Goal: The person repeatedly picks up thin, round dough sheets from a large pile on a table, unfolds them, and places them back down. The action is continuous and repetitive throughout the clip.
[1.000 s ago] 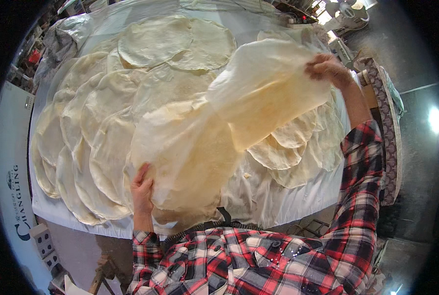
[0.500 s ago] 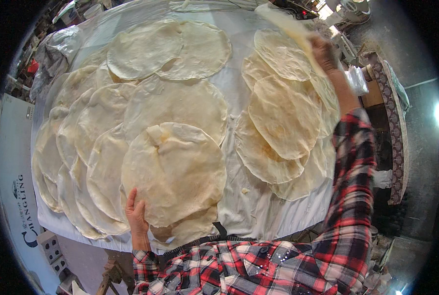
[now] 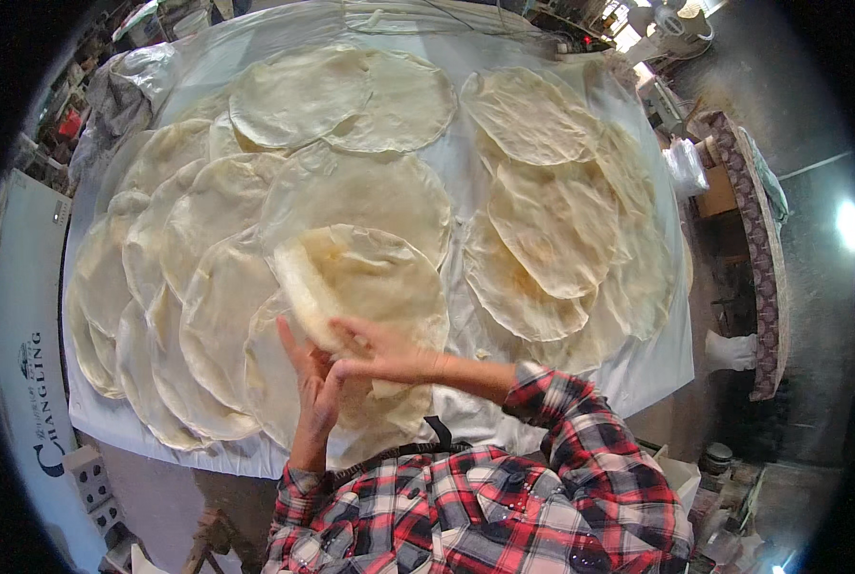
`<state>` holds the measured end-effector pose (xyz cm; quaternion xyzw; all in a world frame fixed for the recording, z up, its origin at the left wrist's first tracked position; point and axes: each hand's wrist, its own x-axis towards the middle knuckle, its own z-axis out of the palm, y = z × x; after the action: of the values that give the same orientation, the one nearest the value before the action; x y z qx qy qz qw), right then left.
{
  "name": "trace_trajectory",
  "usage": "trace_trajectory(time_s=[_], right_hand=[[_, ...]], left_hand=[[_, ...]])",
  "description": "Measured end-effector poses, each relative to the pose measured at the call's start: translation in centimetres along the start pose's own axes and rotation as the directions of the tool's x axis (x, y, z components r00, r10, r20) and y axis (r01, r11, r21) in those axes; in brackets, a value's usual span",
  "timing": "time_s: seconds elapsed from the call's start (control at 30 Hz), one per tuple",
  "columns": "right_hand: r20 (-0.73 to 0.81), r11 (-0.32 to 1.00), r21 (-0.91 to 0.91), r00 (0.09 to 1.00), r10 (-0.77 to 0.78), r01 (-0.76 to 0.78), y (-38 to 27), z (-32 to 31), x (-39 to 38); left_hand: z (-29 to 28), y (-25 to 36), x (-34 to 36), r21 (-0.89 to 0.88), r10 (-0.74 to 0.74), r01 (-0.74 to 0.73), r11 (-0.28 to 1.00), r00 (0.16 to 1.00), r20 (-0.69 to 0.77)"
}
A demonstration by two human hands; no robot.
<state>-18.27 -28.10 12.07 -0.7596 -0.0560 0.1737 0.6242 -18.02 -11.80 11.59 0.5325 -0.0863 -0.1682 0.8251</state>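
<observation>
The right hand (image 3: pixel 384 356) seemed to grip the lower end of a pale strip (image 3: pixel 303 287), its fingers curled over it; the left hand (image 3: pixel 318 378) met it there with fingers partly spread, though blur and overlap hid whether it pinched anything. The strip lay aslant over the left part of the near sheet (image 3: pixel 394 287); whether it was that sheet's own lifted edge or a separate piece, I could not tell.

The sheets looked thin, so a sharp or lopsided pull could have torn one, chiefly at the pinched end; the near sheet overlapped the middle sheet (image 3: pixel 360 196), and if the two clung, a lift might have dragged both or creased the lower one; a cuff brushing the layers could have shifted them too.

Leftward, the left sheets (image 3: pixel 222 287) overlapped one another on the white cloth (image 3: pixel 102 417); the right pile (image 3: pixel 552 225) sat well apart from the hands.

As for containers, a cardboard box (image 3: pixel 717 194) stood past the table's right side, with a clear bag (image 3: pixel 686 166) beside it; a white box (image 3: pixel 678 475) showed at lower right; what any of them held was too small or hidden to tell.
</observation>
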Motion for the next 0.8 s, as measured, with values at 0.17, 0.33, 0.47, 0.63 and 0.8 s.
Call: trace_trajectory(time_s=[0.17, 0.33, 0.47, 0.63, 0.8], right_hand=[[-0.108, 0.997, 0.056, 0.992, 0.058, -0.052, 1.0, -6.2, 1.4], [-0.181, 0.941, -0.322, 0.982, 0.053, -0.110, -2.8, -21.8, 3.1], [-0.263, 0.828, -0.560, 0.942, -0.210, 0.028, -12.7, -31.7, 1.3], [-0.096, 0.057, -0.995, 0.769, -0.632, -0.077, -16.9, -34.3, -3.6], [-0.204, 0.138, -0.979, 0.711, -0.673, -0.150, -4.5, -33.2, -7.7]], left_hand=[[2.9, -1.0, 2.4, 0.274, 0.001, -0.083, 0.958, 0.959, 0.285], [5.5, -0.5, 3.2, 0.081, -0.012, -0.015, 0.997, 0.946, 0.323], [2.0, -2.3, 2.5, 0.128, -0.096, 0.076, 0.989, 0.982, 0.161], [-2.5, -2.1, 0.2, 0.211, -0.181, 0.224, 0.952, 0.962, -0.205], [-8.7, -3.5, -2.8, 0.601, 0.067, 0.187, 0.777, 0.925, -0.374]])
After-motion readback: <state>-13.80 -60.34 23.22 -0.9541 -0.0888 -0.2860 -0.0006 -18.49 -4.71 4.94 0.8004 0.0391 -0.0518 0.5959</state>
